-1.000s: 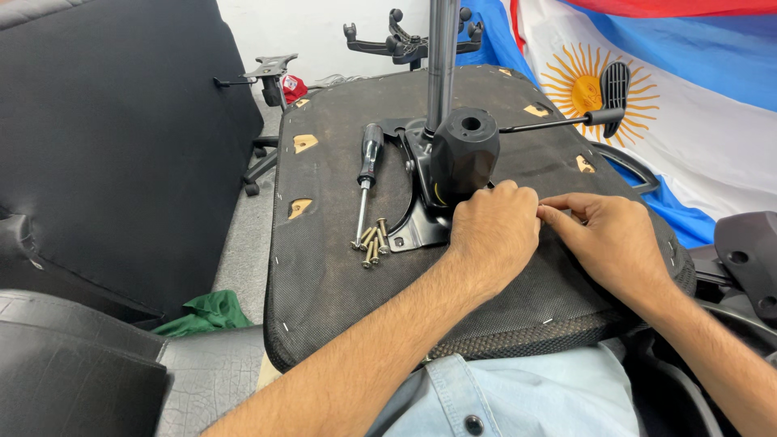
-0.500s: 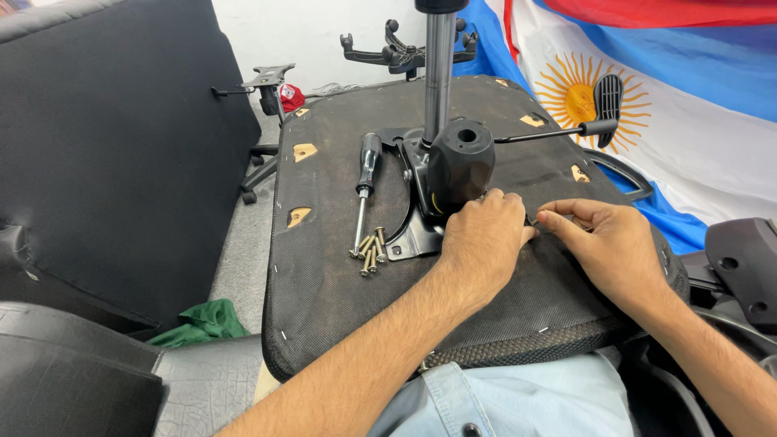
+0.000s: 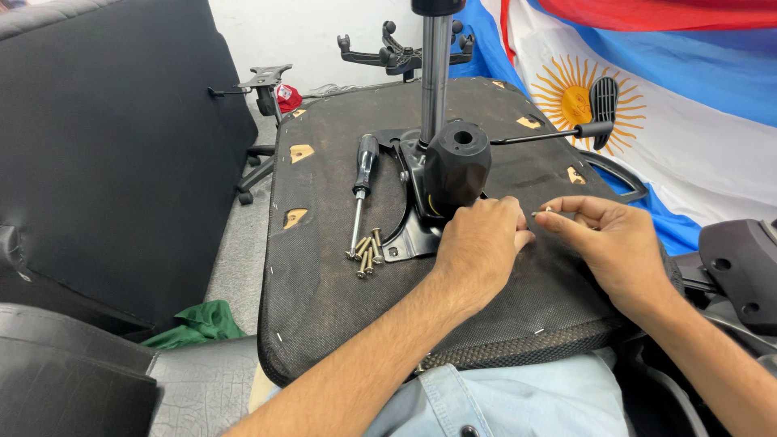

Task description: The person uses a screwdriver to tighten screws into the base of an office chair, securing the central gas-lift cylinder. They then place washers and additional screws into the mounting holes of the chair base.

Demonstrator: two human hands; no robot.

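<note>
Across the person's lap lies an upturned chair seat, its coarse black fabric underside facing up so the metal mechanism plate is reachable. Head view: left hand rests curled beside the plate near the seat's front edge; right hand pinches a small screw. Loose brass-coloured screws and a screwdriver lie left of the plate.
</note>
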